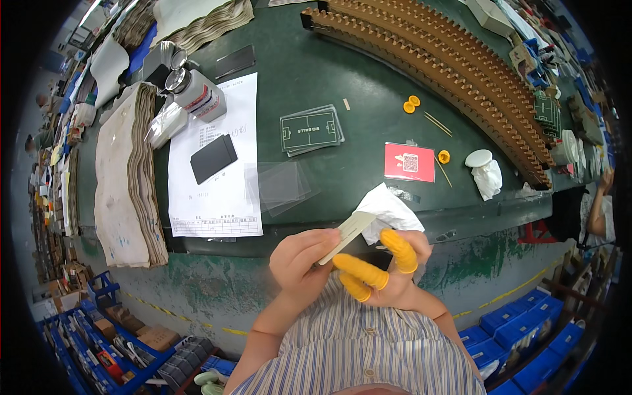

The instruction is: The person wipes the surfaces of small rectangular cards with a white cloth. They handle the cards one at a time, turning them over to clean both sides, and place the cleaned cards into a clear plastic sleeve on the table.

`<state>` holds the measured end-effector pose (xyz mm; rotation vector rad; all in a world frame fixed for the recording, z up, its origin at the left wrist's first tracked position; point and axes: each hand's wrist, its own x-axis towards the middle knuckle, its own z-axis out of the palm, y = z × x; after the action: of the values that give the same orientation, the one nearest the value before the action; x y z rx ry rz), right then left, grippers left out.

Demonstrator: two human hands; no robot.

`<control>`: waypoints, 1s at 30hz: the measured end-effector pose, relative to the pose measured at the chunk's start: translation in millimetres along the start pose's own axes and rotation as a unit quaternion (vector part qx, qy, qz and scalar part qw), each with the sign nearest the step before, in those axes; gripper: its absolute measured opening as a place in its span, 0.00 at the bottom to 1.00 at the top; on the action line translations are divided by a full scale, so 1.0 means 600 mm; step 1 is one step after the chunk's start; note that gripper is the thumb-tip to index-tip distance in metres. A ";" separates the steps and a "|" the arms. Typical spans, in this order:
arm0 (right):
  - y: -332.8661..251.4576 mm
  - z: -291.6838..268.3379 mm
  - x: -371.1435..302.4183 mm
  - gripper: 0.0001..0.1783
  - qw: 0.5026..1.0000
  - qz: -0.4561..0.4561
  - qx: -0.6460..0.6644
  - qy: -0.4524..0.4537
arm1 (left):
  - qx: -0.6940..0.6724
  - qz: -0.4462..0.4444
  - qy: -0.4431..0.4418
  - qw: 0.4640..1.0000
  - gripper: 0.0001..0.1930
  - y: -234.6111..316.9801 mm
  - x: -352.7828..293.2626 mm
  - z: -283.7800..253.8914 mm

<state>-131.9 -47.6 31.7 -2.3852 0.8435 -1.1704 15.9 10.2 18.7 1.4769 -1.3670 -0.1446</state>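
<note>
Close to my body at the bench's front edge, my left hand (301, 262) pinches a thin, pale green-grey flat plate (350, 236) that is tilted up. My right hand (398, 283) is beside it, with yellow finger cots (361, 271) on several fingers. A white cloth (390, 204) is gripped in my right hand and spreads out beyond the fingers, behind the plate's far end. The yellow fingertips are close to the plate's near edge; whether they touch it I cannot tell.
On the green bench (283, 85) lie a stack of clear cards printed with a pitch (308, 131), dark cards (214, 160) on a paper sheet (217, 207), and a red card (395, 171). Metal-topped bottles (205, 99) stand left. A long slotted wooden rack (434, 59) curves across the back right.
</note>
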 end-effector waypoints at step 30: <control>0.004 0.000 -0.001 0.20 0.999 0.037 0.009 -0.006 | -0.021 -0.006 -0.025 0.999 0.12 0.003 0.003 -0.001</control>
<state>-133.4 -49.2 30.0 -2.3229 0.9060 -1.1294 15.4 9.5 21.3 1.4538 -1.3879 -0.2180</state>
